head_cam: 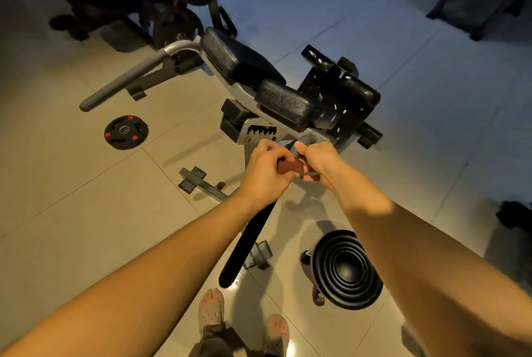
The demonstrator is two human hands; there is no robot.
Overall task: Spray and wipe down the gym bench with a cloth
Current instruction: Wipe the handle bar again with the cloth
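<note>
Preparation seems underway: left hand [266, 168] and right hand [315, 159] both grip a reddish-brown item [289, 166] (probably the cloth) just beside the gym bench [285, 102]; next, wiping its 2 pads [244, 61] needs that item spread flat.

no text, label or number is legible anywhere.

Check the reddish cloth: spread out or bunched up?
Bunched up: the cloth is a small wad gripped between the left hand and right hand.
</note>
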